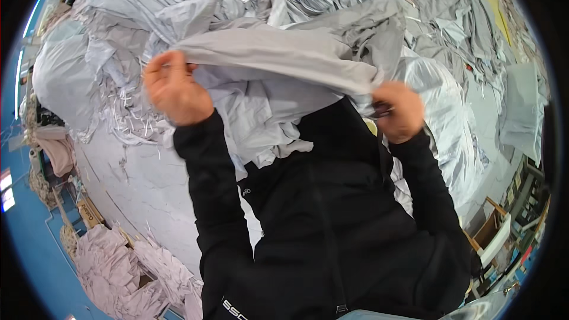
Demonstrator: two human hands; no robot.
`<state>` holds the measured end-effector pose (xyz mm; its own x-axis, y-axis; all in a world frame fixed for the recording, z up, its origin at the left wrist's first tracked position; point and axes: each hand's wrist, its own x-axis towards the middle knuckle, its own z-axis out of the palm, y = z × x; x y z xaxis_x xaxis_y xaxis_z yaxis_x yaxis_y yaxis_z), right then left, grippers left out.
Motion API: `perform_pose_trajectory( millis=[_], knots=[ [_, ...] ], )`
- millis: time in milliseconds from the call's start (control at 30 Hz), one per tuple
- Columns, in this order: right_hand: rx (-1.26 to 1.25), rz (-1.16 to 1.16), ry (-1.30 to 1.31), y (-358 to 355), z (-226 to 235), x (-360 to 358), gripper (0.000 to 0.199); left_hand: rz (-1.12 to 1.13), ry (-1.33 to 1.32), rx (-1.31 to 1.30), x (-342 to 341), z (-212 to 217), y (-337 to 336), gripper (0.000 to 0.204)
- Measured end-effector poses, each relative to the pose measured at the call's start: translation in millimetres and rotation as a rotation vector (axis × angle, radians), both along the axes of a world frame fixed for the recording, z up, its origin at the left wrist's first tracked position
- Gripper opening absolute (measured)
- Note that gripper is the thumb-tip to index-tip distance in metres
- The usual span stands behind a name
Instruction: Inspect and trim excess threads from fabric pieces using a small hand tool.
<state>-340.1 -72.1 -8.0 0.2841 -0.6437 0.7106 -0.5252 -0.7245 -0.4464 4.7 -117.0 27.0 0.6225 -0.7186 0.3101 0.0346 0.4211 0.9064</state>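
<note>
A length of light grey fabric (278,53) is stretched between my two hands, its near edge sagging slightly in the middle. My left hand (178,89) pinches its left end, thumb and fingers pressed together. At the other end my right hand (400,111) is closed on the fabric, slightly smeared by motion. A small dark object shows between the right hand's fingers; its kind cannot be made out. Beneath the stretched cloth, paler crumpled fabric (255,115) hangs down against my black jacket.
A large heap of grey and white fabric (136,6) covers the far side of the pale table (148,184). Pinkish cloth (112,272) is piled at the lower left, over the blue floor (35,249). A wooden box (489,231) stands at the lower right.
</note>
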Motion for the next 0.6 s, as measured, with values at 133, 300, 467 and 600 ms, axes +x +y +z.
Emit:
perform_pose_trajectory(
  millis=[133, 300, 467, 600],
  knots=[
    [0.204, 0.169, 0.093, 10, -69, 16, 0.036, -0.023, 0.095, 0.434, 21, -91, -1, 0.016],
    [0.425, 0.254, 0.085, 10, -69, 16, 0.034, 0.19, -0.512, 0.385, 0, -96, 12, 0.018],
    [0.437, 0.34, 0.063, 8, -56, 24, 0.032, -0.372, 0.132, 0.877, -51, -44, 52, 0.025],
    [0.578, 0.507, 0.127, 6, -51, 33, 0.027, -0.488, 0.403, 0.898, -77, -64, 56, 0.027]
  ],
)
